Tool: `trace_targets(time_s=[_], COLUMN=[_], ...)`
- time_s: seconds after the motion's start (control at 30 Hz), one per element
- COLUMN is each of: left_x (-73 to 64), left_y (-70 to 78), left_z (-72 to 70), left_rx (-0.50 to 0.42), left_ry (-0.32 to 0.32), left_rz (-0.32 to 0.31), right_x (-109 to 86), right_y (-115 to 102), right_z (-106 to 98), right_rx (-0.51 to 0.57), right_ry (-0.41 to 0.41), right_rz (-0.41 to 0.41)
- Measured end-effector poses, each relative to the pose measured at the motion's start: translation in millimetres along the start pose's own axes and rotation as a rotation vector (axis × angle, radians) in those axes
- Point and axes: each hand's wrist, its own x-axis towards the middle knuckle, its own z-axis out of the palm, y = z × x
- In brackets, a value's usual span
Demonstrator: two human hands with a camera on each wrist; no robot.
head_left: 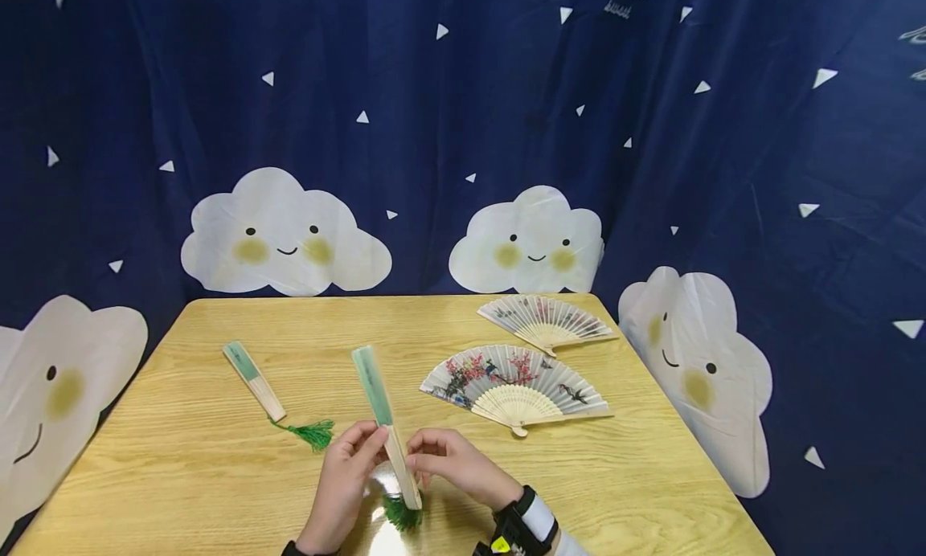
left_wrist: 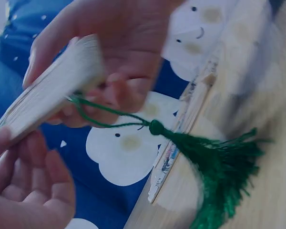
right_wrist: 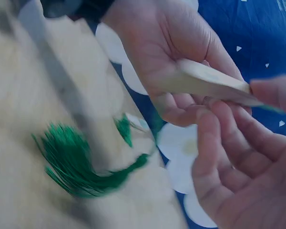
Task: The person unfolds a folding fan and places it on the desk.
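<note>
A folded hand fan (head_left: 374, 391) with a green fabric end and pale ribs is held upright at a tilt over the near part of the table. My left hand (head_left: 346, 476) grips its ribs between thumb and fingers at mid-length. From the other side, my right hand (head_left: 459, 468) pinches the ribs' edge with thumb and fingertips. A green tassel (left_wrist: 202, 150) dangles on a looped cord from the fan's rib end in the left wrist view. Another folded green fan (head_left: 255, 379) lies to the left, its own tassel (head_left: 313, 434) spread on the wood.
Two opened fans rest at the right of the wooden table (head_left: 181, 476): a flowered one (head_left: 517, 387) nearer, and a similar fan (head_left: 547, 323) behind it at the far right edge. A dark blue curtain (head_left: 419, 138) with white clouds surrounds the table.
</note>
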Motion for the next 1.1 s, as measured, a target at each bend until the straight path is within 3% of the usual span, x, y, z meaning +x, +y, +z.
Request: trace_targets(time_s=[0.13, 0.23, 0.33, 0.43, 0.57, 0.67, 0.73, 0.83, 0.93, 1.0, 1.1], left_x=[-3.8, -5.4, -4.2, -1.0, 4.3, 12.9, 17.1, 16.4, 12.6, 20.4, 21.5], left_y=[-2.2, -3.7, -3.7, -3.0, -5.2, -16.5, -21.4, -18.7, -12.7, -27.3, -27.5], left_z=[7.0, 10.7, 11.6, 8.5, -2.3, -15.5, -21.0, -21.3, -17.9, -26.2, -31.9], left_rx=[0.17, 0.213, 0.187, 0.118, 0.03, -0.076, -0.138, -0.176, -0.157, -0.147, -0.076], left_ry=[-0.098, -0.138, -0.142, -0.108, -0.041, -0.042, -0.034, 0.004, 0.041, 0.01, -0.005], left_rz=[-0.031, -0.028, -0.013, 0.026, 0.149, 0.252, 0.274, 0.238, 0.163, 0.137, 0.068], right_x=[0.1, -1.3, -4.3, -8.9, -18.0, -27.2, -33.3, -41.8, -50.6, -58.4, -73.2], right_y=[-6.4, -8.9, -9.8, -8.8, -3.5, 0.4, 3.1, 6.8, 10.4, 12.5, 15.9], right_z=[-7.0, -15.3, -24.2, -34.9, -53.1, -65.6, -71.5, -75.9, -77.3, -80.5, -90.5], right_rx=[-0.175, -0.214, -0.104, 0.107, 0.367, 0.501, 0.582, 0.641, 0.653, 0.649, 0.646], right_ry=[0.165, 0.269, 0.367, 0.5, 0.667, 0.732, 0.751, 0.755, 0.766, 0.769, 0.739], right_rz=[-0.096, -0.108, -0.076, -0.04, -0.061, -0.078, -0.075, -0.062, -0.045, -0.027, 0.017])
